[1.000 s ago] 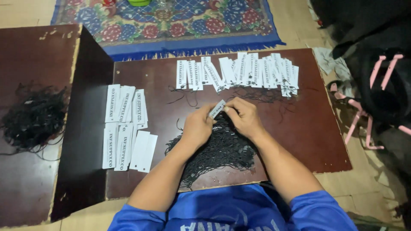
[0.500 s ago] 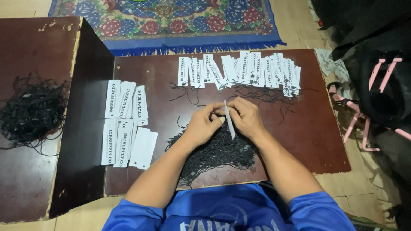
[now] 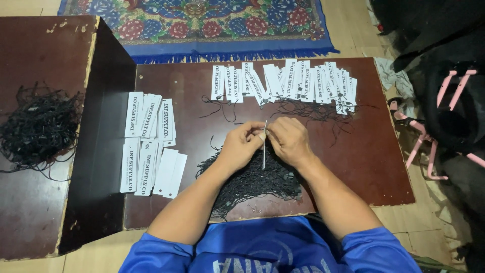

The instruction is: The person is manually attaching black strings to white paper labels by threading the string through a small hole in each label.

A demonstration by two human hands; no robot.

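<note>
Your left hand (image 3: 242, 144) and right hand (image 3: 289, 139) pinch one white tag (image 3: 264, 144) edge-up at mid-table, above the black string pile (image 3: 252, 179). Loose loops there could snag your fingers.

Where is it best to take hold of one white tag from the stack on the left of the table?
Probably at a long edge of the lowest right tag, from the right. It lies flat, fanned off the white tag stack, with bare table beside that edge. Both the left hand and right hand hold an edge-on tag.
</note>
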